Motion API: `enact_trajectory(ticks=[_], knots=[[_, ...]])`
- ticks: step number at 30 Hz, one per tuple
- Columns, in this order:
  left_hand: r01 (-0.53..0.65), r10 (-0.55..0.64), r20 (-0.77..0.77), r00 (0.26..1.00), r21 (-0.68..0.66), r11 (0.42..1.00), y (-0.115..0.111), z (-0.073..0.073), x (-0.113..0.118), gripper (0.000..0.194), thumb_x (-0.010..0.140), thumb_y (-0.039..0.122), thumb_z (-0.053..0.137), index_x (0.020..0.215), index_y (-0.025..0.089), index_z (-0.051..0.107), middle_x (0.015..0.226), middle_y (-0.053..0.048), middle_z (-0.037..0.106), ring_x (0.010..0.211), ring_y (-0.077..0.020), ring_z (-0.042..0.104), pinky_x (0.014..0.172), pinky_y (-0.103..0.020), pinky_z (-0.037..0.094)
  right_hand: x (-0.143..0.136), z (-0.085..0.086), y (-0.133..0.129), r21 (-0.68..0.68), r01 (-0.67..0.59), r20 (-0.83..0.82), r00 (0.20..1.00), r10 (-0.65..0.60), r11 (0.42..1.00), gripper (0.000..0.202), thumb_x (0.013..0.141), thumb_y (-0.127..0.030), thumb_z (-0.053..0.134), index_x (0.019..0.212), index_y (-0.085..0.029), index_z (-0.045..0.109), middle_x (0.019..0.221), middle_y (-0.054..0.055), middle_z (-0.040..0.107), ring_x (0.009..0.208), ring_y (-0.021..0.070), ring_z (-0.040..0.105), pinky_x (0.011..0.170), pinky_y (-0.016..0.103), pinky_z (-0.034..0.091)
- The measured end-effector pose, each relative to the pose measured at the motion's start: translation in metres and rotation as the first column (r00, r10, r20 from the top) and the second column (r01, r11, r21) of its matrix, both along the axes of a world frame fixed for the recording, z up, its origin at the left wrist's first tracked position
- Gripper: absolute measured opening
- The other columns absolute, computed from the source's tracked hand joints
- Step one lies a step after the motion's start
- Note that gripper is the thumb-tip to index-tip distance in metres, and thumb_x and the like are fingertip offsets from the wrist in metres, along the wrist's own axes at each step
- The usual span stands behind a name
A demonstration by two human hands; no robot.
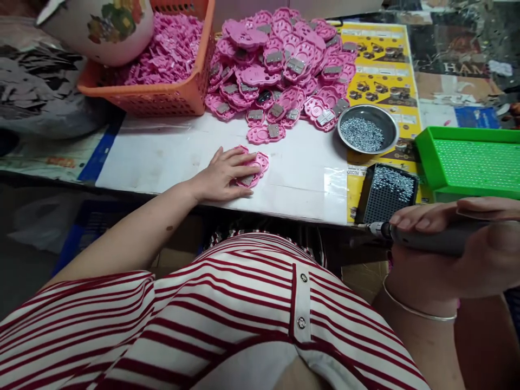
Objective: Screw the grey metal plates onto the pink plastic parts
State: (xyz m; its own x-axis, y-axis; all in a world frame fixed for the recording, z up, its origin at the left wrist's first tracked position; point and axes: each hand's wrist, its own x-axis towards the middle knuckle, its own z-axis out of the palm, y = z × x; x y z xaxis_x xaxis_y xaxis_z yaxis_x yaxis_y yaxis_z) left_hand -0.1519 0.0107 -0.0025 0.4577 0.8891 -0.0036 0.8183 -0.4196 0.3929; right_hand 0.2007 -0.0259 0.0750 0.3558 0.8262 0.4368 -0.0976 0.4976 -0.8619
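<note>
the fingers [244, 170] of the left hand [217, 176] are spread loosely, lying flat over a pink piece [262, 161] on the white sheet [300, 184], close to the table's near edge; the hand hides part of it. the right hand [455, 273] is wrapped around a grey driver [430, 237], its bit pointing left, by the near edge of a black block [377, 205]; whether they touch, i cannot tell. screws [392, 181] cover part of the block's holed top, and more fill a metal bowl [393, 131] just behind. a green tray [423, 154] sits right of them. under bowl and block runs a yellow sheet [376, 69] printed with vehicles, its text too small to read surely. beyond the left hand rises a pile [284, 59] of pink pieces, many bearing metal plates; left of it, an orange basket [162, 103] holds pink bits [174, 49] and a fruit-painted pot [77, 35]. far right, a dark sheet [441, 46] shows the letters "ham".
</note>
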Motion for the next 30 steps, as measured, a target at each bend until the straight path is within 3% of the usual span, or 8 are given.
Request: enact_trajectory(ticks=[6, 12, 16, 19, 23, 30], knots=[[0.015, -0.019, 0.079, 0.997, 0.052, 0.999, -0.004, -0.003, 0.049, 0.063, 0.082, 0.055, 0.076, 0.137, 0.028, 0.064, 0.155, -0.010, 0.050, 0.148, -0.0383, 0.032, 0.120, -0.063, 0.024, 0.006, -0.008, 0.002, 0.096, 0.003, -0.032, 0.999, 0.001, 0.995, 0.019, 0.073, -0.041, 0.073, 0.079, -0.023, 0.072, 0.047, -0.006, 0.054, 0.037, 0.0135, 0.046, 0.037, 0.033, 0.045], [0.059, -0.060, 0.058, 0.997, 0.016, 0.998, -0.004, 0.007, 0.123, 0.061, 0.083, 0.053, 0.076, 0.139, 0.031, 0.062, 0.156, -0.008, 0.049, 0.147, -0.0406, 0.034, 0.119, -0.069, 0.022, 0.014, -0.008, 0.000, 0.083, -0.048, -0.028, 0.998, 0.050, 0.995, 0.016, 0.072, -0.037, 0.072, 0.079, -0.022, 0.073, 0.045, -0.005, 0.054, 0.035, 0.0155, 0.047, 0.033, 0.033, 0.042], [0.115, -0.115, 0.061, 0.991, 0.000, 0.993, 0.002, 0.011, 0.158, 0.059, 0.086, 0.053, 0.073, 0.140, 0.030, 0.061, 0.159, -0.006, 0.046, 0.147, -0.0393, 0.034, 0.119, -0.068, 0.025, 0.022, -0.009, -0.003, 0.092, -0.044, -0.024, 0.999, 0.047, 0.995, 0.020, 0.073, -0.040, 0.072, 0.081, -0.022, 0.074, 0.046, -0.005, 0.055, 0.036, 0.0145, 0.049, 0.036, 0.031, 0.045], [0.125, -0.125, 0.062, 0.990, -0.005, 0.992, 0.002, 0.013, 0.169, 0.064, 0.085, 0.055, 0.074, 0.142, 0.030, 0.059, 0.161, -0.006, 0.043, 0.148, -0.0395, 0.033, 0.119, -0.071, 0.022, 0.025, -0.010, -0.006, 0.053, -0.052, -0.049, 0.997, 0.055, 0.997, 0.023, 0.072, -0.043, 0.076, 0.083, -0.022, 0.073, 0.048, -0.005, 0.055, 0.037, 0.0121, 0.047, 0.039, 0.029, 0.047], [0.091, -0.091, 0.071, 0.993, 0.002, 0.996, 0.002, 0.016, 0.166, 0.075, 0.076, 0.058, 0.081, 0.142, 0.031, 0.058, 0.163, -0.007, 0.039, 0.149, -0.0422, 0.030, 0.119, -0.075, 0.013, 0.026, -0.011, -0.009, 0.129, -0.049, -0.020, 0.998, 0.052, 0.990, 0.023, 0.075, -0.042, 0.075, 0.086, -0.022, 0.073, 0.050, -0.006, 0.056, 0.038, 0.0110, 0.047, 0.039, 0.028, 0.047], [0.144, -0.146, 0.106, 0.984, 0.025, 0.989, 0.010, 0.025, 0.158, 0.036, 0.085, 0.045, 0.075, 0.119, 0.033, 0.074, 0.157, -0.002, 0.049, 0.148, -0.0384, 0.034, 0.121, -0.072, 0.015, 0.025, -0.011, -0.010, 0.065, -0.010, -0.053, 0.999, 0.013, 0.998, 0.030, 0.070, -0.047, 0.077, 0.084, -0.021, 0.071, 0.051, -0.007, 0.056, 0.040, 0.0110, 0.049, 0.042, 0.029, 0.046]])
